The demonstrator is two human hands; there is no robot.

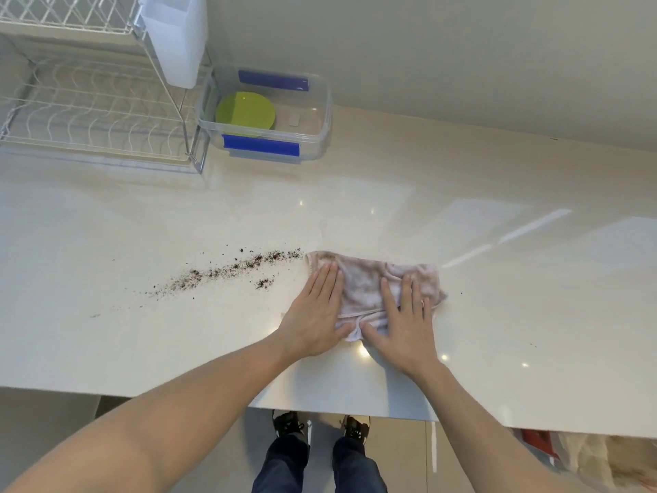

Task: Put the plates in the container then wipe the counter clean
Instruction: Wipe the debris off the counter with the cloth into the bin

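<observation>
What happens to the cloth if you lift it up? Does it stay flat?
Probably not. The cloth lies wrinkled and bunched under both hands, the left hand and the right hand, so it looks soft and would likely droop. It seems thin, so likely light. Pushed along the glossy counter, it should slide easily toward the crumbs.

Counter (462, 193) open — rack (96, 101), container (265, 151) far-left.

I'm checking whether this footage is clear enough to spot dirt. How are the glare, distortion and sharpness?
Head view: the glossy counter carries pale window reflections and small bright light spots, yet the dark crumbs left of the cloth stand out clearly; wide-angle bending curves the counter edge and the rack; both hands look slightly soft.
</observation>
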